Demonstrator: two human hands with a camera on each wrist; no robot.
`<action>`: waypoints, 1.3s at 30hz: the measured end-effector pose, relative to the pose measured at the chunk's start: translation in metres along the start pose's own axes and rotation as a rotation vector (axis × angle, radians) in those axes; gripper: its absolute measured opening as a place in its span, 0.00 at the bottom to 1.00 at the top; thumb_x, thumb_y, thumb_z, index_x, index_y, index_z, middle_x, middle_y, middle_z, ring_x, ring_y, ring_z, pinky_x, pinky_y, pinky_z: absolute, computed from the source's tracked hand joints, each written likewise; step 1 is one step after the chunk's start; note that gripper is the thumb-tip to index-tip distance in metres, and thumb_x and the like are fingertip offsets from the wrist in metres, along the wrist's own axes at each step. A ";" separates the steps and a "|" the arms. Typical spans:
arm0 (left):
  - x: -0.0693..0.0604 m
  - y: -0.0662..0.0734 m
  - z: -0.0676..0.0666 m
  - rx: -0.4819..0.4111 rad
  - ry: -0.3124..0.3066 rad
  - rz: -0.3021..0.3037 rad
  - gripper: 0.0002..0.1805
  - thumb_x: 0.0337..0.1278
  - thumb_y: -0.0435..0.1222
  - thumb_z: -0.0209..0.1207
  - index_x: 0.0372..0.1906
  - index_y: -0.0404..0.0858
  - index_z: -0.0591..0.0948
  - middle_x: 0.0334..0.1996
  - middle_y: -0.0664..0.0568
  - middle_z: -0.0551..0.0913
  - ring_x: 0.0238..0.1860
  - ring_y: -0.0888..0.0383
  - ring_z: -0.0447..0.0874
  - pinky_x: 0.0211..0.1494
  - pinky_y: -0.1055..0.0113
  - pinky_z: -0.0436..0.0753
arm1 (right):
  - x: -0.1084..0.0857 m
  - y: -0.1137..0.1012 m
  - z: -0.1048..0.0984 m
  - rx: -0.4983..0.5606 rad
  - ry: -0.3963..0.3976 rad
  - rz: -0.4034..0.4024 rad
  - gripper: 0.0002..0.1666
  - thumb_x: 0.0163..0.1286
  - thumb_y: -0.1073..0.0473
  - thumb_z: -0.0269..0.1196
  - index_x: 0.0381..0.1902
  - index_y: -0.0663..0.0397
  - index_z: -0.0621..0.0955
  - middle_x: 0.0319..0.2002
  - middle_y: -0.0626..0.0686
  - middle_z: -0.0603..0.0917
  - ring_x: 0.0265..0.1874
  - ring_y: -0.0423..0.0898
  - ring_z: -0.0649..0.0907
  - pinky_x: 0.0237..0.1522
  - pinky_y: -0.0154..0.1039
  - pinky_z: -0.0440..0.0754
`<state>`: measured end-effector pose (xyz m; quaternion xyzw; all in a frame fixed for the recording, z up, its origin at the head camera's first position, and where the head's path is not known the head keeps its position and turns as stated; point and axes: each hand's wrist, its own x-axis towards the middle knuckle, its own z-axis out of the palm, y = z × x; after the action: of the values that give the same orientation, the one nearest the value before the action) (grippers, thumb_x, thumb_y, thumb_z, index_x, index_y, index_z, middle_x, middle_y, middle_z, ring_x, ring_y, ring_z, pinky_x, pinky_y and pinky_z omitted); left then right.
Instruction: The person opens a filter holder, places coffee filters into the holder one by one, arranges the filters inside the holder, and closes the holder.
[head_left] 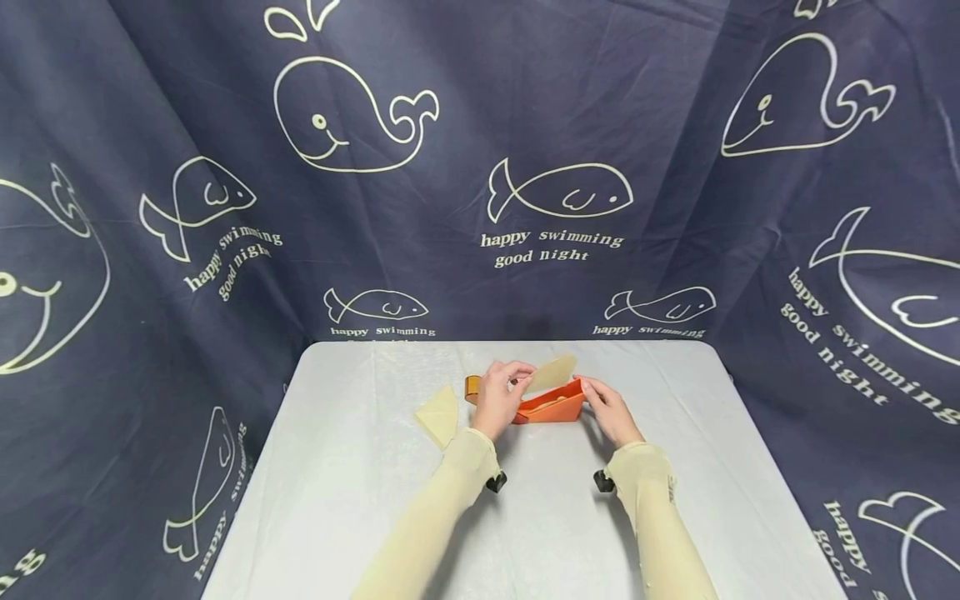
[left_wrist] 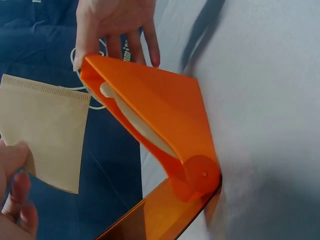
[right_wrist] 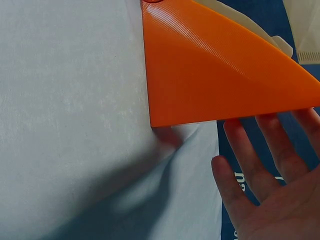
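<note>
My left hand [head_left: 498,402] pinches a tan paper coffee filter [head_left: 553,372] by one corner, thumb on its face. The filter is held above an orange wedge-shaped coffee filter holder [left_wrist: 155,107] standing on the table. Its see-through amber lid [left_wrist: 159,212] is swung open on a round hinge, toward the left hand. Pale filter paper [left_wrist: 137,122] shows inside the holder's opening. At the holder's right end, my right hand [head_left: 613,414] grips the edge, thumb at the upper corner and fingers against the end wall.
Another pale coffee filter [head_left: 438,415] lies on the white table [head_left: 360,500], left of the left hand. A dark blue curtain [head_left: 465,100] with whale and fish drawings hangs behind the table and along both sides.
</note>
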<state>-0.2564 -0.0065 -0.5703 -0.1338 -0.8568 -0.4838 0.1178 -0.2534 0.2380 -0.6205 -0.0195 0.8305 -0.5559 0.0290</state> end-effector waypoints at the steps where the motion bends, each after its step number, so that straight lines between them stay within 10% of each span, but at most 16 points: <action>1: 0.000 0.000 0.002 0.005 -0.003 0.002 0.07 0.67 0.37 0.67 0.46 0.51 0.90 0.37 0.60 0.91 0.38 0.63 0.79 0.48 0.65 0.81 | 0.000 0.000 0.000 -0.003 0.000 0.002 0.33 0.85 0.42 0.48 0.73 0.61 0.73 0.70 0.66 0.76 0.65 0.67 0.78 0.73 0.62 0.69; 39: -0.009 -0.012 0.035 0.276 -0.103 -0.018 0.04 0.69 0.34 0.64 0.43 0.43 0.87 0.37 0.53 0.90 0.39 0.55 0.87 0.45 0.64 0.84 | 0.000 0.002 0.000 0.017 0.001 0.020 0.33 0.85 0.43 0.48 0.72 0.61 0.73 0.70 0.65 0.76 0.67 0.66 0.77 0.75 0.61 0.68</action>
<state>-0.2546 0.0162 -0.6002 -0.1334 -0.9213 -0.3549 0.0866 -0.2533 0.2382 -0.6221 -0.0108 0.8260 -0.5626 0.0344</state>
